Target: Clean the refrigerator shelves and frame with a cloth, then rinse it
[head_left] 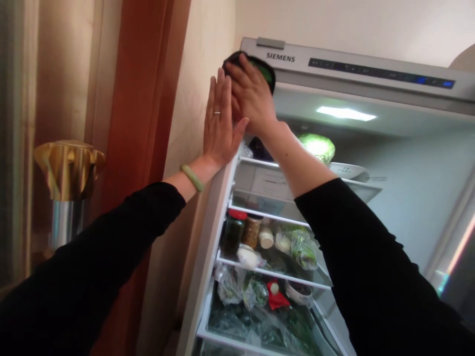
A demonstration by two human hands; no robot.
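An open fridge (345, 69) fills the right of the view. My right hand (249, 94) is raised to its top left corner, fingers wrapped over a dark round container (267, 73) with green showing inside. My left hand (219, 121) is held flat and upright just left of it, fingers stretched out and together, a ring on one finger and a green bangle (192, 177) on the wrist. It stands beside the right hand at the fridge's side edge and holds nothing.
The glass shelves (274, 273) hold jars, bagged greens and a small bowl; a green cabbage (317, 146) lies on the top shelf. A cream wall and an orange-brown curtain (141, 99) stand left, with a gold and steel object (69, 173) beyond.
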